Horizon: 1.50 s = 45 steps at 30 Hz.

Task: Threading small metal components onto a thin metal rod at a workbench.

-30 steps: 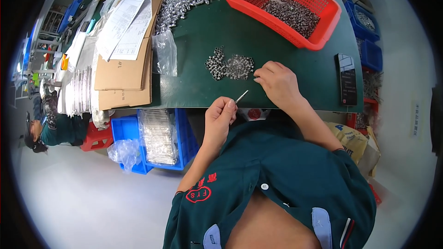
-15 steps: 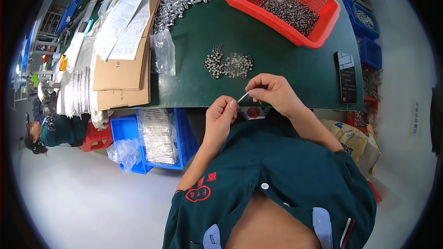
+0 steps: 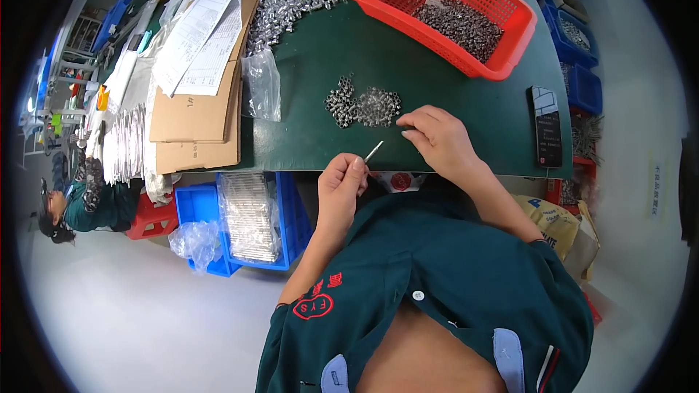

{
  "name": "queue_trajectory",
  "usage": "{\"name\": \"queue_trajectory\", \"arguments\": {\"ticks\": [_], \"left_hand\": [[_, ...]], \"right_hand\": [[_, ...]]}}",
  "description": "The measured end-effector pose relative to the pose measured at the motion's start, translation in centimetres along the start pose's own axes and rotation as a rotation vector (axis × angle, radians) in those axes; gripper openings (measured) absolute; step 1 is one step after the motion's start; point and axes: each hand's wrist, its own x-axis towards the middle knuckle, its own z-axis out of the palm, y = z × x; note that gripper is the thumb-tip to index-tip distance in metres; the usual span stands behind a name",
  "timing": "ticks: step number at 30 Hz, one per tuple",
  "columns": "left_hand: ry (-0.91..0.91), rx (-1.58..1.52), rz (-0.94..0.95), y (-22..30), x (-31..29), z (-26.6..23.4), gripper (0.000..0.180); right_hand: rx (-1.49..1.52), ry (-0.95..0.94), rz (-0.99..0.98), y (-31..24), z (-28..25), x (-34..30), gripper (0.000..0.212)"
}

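Observation:
My left hand is closed around a thin silvery metal rod, whose free end sticks out past the fingertips toward the upper right. On the green tabletop ahead lie two small adjoining heaps of short metal rings: a left heap and a right heap. My right hand hovers beside the right heap, its thumb and index finger slightly apart. Nothing shows between them.
A red perforated basket of small metal parts stands at the far right, with a dark phone nearer. Cardboard and papers lie left, beside a plastic bag and a large heap of shiny parts. Another person sits far left.
My right hand has left the rod and moved up toward the right heap, its fingers parting. The rod stays in my left hand, more of it now showing.

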Motion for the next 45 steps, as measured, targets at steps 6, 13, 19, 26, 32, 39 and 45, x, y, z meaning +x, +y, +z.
{"name": "queue_trajectory", "arguments": {"ticks": [6, 13, 19, 26, 32, 39, 45], "left_hand": [[0.018, -0.033, 0.015, 0.0, -0.2, -0.4, 0.018], [0.003, -0.044, 0.014, -0.1, -0.2, -0.6, 0.016], [-0.001, -0.061, 0.004, -0.3, -0.1, -0.5, 0.016], [-0.021, 0.010, -0.014, -0.4, -0.2, -0.5, 0.016], [-0.037, 0.091, -0.007, -0.2, -0.1, 0.5, 0.017], [-0.053, 0.224, 0.031, 0.0, -0.3, 0.3, 0.016], [-0.071, 0.313, 0.097, -0.3, -0.4, -0.1, 0.016]], "right_hand": [[-0.253, 0.049, -0.201, 0.6, 1.0, 1.0, 0.019], [-0.313, 0.004, -0.162, 0.7, 1.1, 1.5, 0.013], [-0.328, -0.050, -0.126, 0.6, 0.8, 1.4, 0.011], [0.108, -0.043, 0.204, -0.1, -0.5, 0.4, 0.008], [0.733, -0.168, 0.430, -0.9, -0.6, -0.3, 0.010], [0.687, -0.236, 0.432, -1.7, -0.8, -0.6, 0.011], [0.290, -0.293, 0.145, -3.2, -2.2, 0.0, 0.012]]}}
